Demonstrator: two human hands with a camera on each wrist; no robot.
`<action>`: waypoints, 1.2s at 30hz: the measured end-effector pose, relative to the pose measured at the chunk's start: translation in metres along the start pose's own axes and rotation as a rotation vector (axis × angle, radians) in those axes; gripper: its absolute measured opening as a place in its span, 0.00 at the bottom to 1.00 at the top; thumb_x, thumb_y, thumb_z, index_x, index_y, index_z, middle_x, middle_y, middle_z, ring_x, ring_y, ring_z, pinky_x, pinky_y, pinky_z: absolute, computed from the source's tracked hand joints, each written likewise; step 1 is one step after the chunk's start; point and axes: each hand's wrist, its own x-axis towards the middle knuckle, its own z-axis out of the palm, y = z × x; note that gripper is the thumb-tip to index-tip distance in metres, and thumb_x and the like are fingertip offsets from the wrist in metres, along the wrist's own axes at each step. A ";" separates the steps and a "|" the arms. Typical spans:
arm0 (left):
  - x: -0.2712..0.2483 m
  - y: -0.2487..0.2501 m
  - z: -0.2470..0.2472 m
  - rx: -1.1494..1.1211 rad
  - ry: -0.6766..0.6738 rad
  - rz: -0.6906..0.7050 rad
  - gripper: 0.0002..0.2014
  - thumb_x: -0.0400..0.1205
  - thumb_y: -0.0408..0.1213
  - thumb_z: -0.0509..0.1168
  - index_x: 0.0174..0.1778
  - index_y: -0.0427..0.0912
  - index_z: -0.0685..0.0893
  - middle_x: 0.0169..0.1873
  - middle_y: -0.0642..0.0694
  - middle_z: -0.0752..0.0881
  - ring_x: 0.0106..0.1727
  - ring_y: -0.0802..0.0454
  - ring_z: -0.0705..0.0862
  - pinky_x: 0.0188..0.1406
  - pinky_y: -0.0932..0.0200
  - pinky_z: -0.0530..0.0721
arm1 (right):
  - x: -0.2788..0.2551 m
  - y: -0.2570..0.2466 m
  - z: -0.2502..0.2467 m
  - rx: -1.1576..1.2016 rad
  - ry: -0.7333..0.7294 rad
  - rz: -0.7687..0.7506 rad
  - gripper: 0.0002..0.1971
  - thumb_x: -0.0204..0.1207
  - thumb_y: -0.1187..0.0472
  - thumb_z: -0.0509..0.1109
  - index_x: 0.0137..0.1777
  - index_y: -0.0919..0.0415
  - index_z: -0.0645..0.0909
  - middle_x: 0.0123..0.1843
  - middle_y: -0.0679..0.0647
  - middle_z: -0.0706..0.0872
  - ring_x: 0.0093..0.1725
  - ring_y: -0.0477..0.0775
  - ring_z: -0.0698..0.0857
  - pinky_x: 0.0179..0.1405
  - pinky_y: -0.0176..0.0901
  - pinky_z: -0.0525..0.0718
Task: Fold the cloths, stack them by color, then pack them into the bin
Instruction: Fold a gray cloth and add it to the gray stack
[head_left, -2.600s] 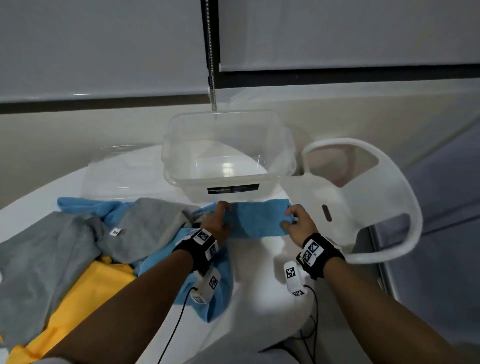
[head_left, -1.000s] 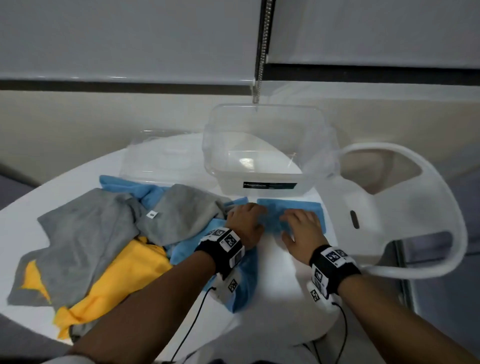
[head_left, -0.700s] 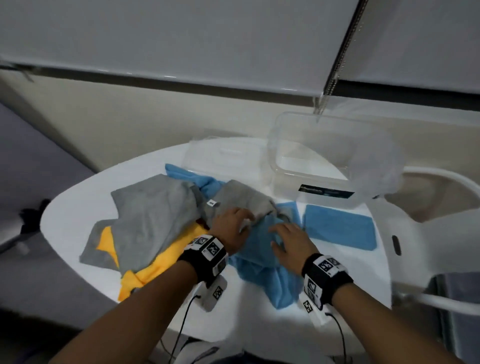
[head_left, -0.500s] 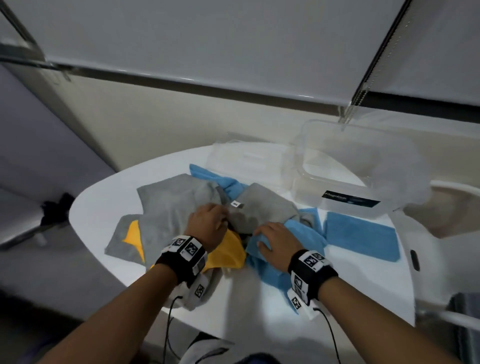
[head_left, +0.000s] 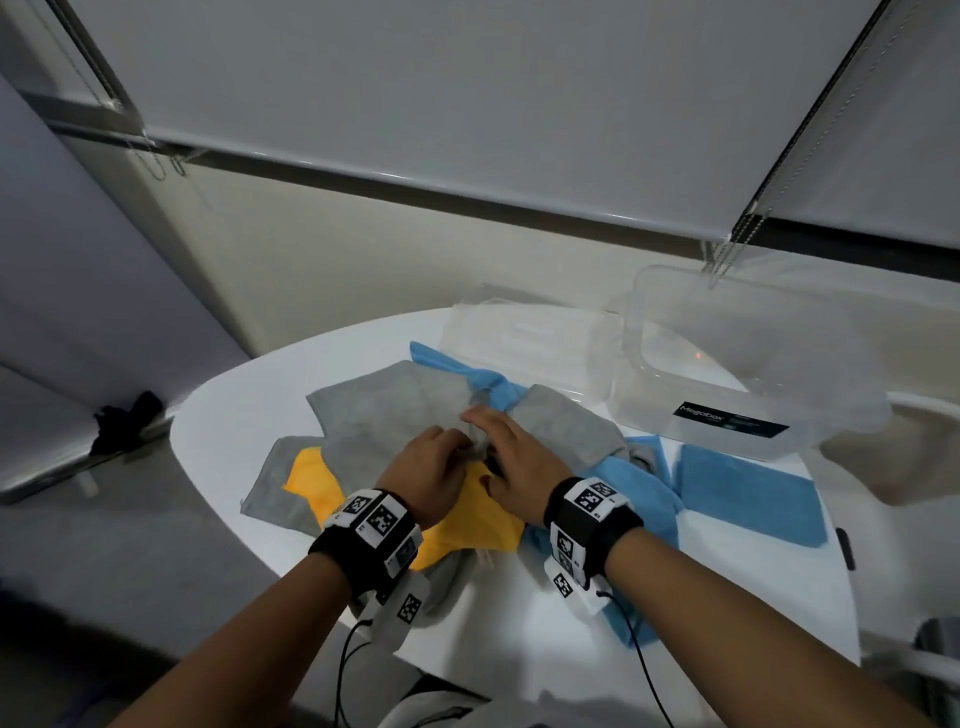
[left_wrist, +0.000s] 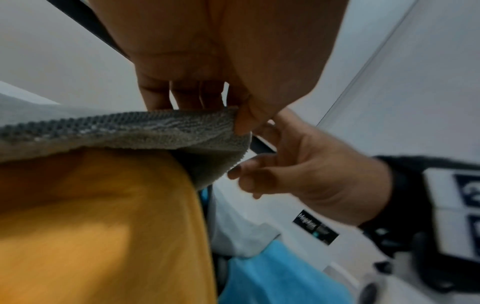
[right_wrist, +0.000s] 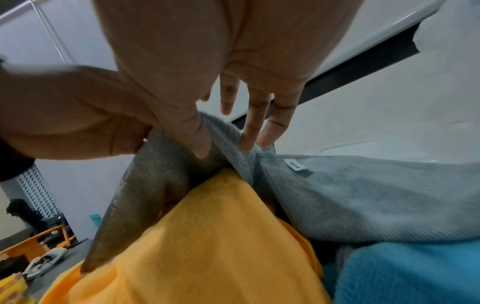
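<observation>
White round table (head_left: 249, 415) bore a cloth heap. Left hand (head_left: 426, 473) pinched the grey cloth (head_left: 384, 421) edge; right hand (head_left: 519, 467), at 3 o'clock, lay loosely spread, thumb touching it.

A heap of loose cloths (head_left: 395, 431) lay mid-frame on the tabletop (head_left: 519, 623), with both hands upon it. A folded cloth (head_left: 748, 499) lay flat at the right. The bin (head_left: 753, 374) stood behind it, upper right, the lid (head_left: 519, 338) to its left.
</observation>
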 end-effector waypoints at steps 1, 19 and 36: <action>0.000 0.006 -0.005 -0.027 0.009 0.035 0.20 0.78 0.42 0.53 0.60 0.40 0.82 0.49 0.39 0.83 0.49 0.41 0.82 0.48 0.55 0.77 | 0.000 -0.003 -0.002 0.006 0.022 0.007 0.34 0.73 0.65 0.68 0.79 0.47 0.63 0.77 0.51 0.71 0.71 0.54 0.75 0.69 0.47 0.77; 0.019 0.031 -0.129 0.182 0.401 0.214 0.22 0.74 0.42 0.51 0.52 0.40 0.87 0.46 0.37 0.86 0.49 0.35 0.83 0.48 0.50 0.76 | -0.048 -0.004 -0.155 -0.324 0.690 0.091 0.12 0.73 0.59 0.62 0.53 0.52 0.84 0.45 0.51 0.83 0.47 0.58 0.81 0.47 0.55 0.81; 0.047 0.064 -0.226 -0.206 0.856 0.279 0.08 0.79 0.43 0.66 0.51 0.52 0.88 0.42 0.53 0.88 0.47 0.55 0.86 0.50 0.58 0.84 | -0.089 -0.034 -0.236 0.398 1.100 -0.059 0.09 0.82 0.70 0.67 0.50 0.54 0.80 0.40 0.39 0.88 0.41 0.43 0.86 0.38 0.40 0.88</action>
